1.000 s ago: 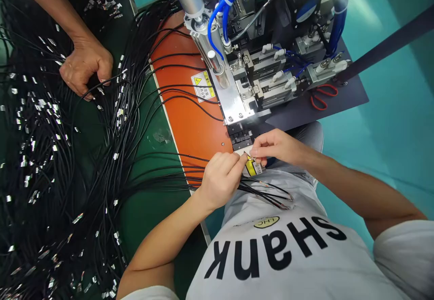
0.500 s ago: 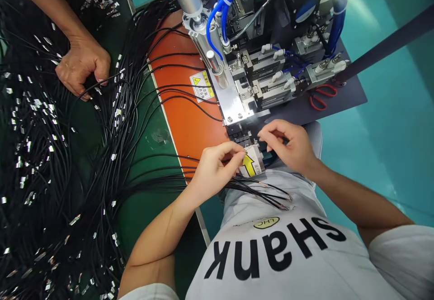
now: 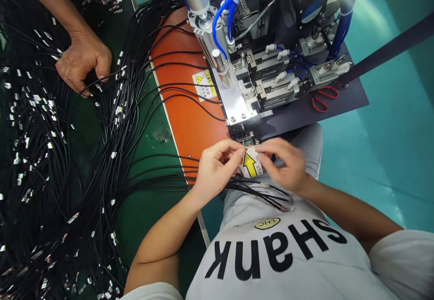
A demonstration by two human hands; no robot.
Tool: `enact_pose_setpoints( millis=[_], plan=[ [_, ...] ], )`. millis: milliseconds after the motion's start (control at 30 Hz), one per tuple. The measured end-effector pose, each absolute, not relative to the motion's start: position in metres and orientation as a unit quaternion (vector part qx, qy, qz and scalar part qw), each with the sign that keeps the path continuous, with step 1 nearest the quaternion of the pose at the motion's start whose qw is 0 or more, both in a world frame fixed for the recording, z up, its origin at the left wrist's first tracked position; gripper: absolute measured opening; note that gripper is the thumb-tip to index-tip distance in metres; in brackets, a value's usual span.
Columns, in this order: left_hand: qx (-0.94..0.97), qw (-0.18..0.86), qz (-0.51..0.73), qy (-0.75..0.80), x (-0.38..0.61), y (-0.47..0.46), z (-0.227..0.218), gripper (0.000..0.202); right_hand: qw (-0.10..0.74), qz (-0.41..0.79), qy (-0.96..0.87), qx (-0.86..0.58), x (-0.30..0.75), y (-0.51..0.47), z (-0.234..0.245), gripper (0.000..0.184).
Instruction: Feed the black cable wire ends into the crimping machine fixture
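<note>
My left hand [image 3: 217,166] is closed in a pinch on a bundle of thin black cables [image 3: 267,193], whose stripped ends trail over my white shirt. My right hand [image 3: 284,162] pinches a small wire end at the mouth of the machine's black fixture [image 3: 244,137], just above a white label with a yellow arrow [image 3: 251,164]. The two hands nearly touch in front of the metal press machine [image 3: 244,78].
A huge heap of black cables with metal clips [image 3: 44,155] covers the green table to the left. Another person's hand [image 3: 83,64] grips cables at the upper left. Red scissors [image 3: 323,97] lie on the dark plate [image 3: 349,101] to the right. An orange mat [image 3: 186,114] lies beside the machine.
My right hand rose to the fixture, then came back down beside the arrow label. My left hand has shifted slightly up. The other person's hand stays on the cables.
</note>
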State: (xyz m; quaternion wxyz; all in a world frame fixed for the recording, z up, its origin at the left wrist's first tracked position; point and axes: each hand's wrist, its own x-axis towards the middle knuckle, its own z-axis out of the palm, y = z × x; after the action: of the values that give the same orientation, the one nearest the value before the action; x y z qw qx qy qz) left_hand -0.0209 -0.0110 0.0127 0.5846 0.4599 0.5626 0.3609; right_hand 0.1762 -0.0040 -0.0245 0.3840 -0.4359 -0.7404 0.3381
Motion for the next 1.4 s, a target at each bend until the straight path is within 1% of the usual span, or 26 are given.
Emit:
enact_pose_setpoints(
  millis=[100,133,233,333,367,533,633,700,767,867,933,1000,1167,1400],
  plan=[
    [0.460,0.582,0.367,0.562,-0.021,-0.012,0.013,0.019,0.389,0.441,-0.654,-0.476,0.171,0.009,-0.015,0.003],
    [0.458,0.582,0.369,0.561,-0.020,-0.012,0.013,0.019,0.384,0.465,-0.644,-0.470,0.169,0.013,-0.012,0.002],
    [0.454,0.582,0.377,0.560,-0.020,-0.013,0.012,0.018,0.376,0.500,-0.638,-0.448,0.165,0.019,-0.008,0.008],
    [0.452,0.581,0.381,0.560,-0.020,-0.013,0.011,0.019,0.384,0.472,-0.652,-0.452,0.166,0.018,-0.008,0.003],
    [0.449,0.583,0.381,0.561,-0.020,-0.013,0.011,0.020,0.392,0.450,-0.663,-0.452,0.167,0.017,-0.008,0.004],
    [0.443,0.575,0.383,0.572,-0.020,-0.011,0.014,0.020,0.424,0.363,-0.719,-0.413,0.169,0.007,-0.015,0.021],
    [0.451,0.564,0.385,0.574,-0.021,-0.009,0.015,0.019,0.406,0.311,-0.766,-0.390,0.167,-0.003,-0.024,0.031],
    [0.455,0.563,0.383,0.574,-0.022,-0.009,0.015,0.019,0.386,0.296,-0.789,-0.376,0.166,-0.008,-0.028,0.032],
    [0.455,0.563,0.384,0.574,-0.022,-0.009,0.014,0.020,0.391,0.322,-0.764,-0.400,0.167,-0.006,-0.026,0.024],
    [0.455,0.562,0.388,0.571,-0.022,-0.010,0.015,0.021,0.397,0.426,-0.669,-0.463,0.169,0.007,-0.017,0.008],
    [0.457,0.566,0.385,0.567,-0.022,-0.010,0.015,0.021,0.373,0.499,-0.633,-0.460,0.168,0.018,-0.011,0.007],
    [0.459,0.570,0.383,0.564,-0.023,-0.009,0.015,0.019,0.357,0.534,-0.630,-0.437,0.166,0.026,-0.007,0.007],
    [0.462,0.568,0.391,0.558,-0.023,-0.010,0.014,0.016,0.357,0.518,-0.654,-0.419,0.162,0.029,-0.003,0.003],
    [0.459,0.567,0.390,0.561,-0.024,-0.010,0.012,0.019,0.359,0.485,-0.669,-0.434,0.168,0.033,-0.001,0.003]
  ],
)
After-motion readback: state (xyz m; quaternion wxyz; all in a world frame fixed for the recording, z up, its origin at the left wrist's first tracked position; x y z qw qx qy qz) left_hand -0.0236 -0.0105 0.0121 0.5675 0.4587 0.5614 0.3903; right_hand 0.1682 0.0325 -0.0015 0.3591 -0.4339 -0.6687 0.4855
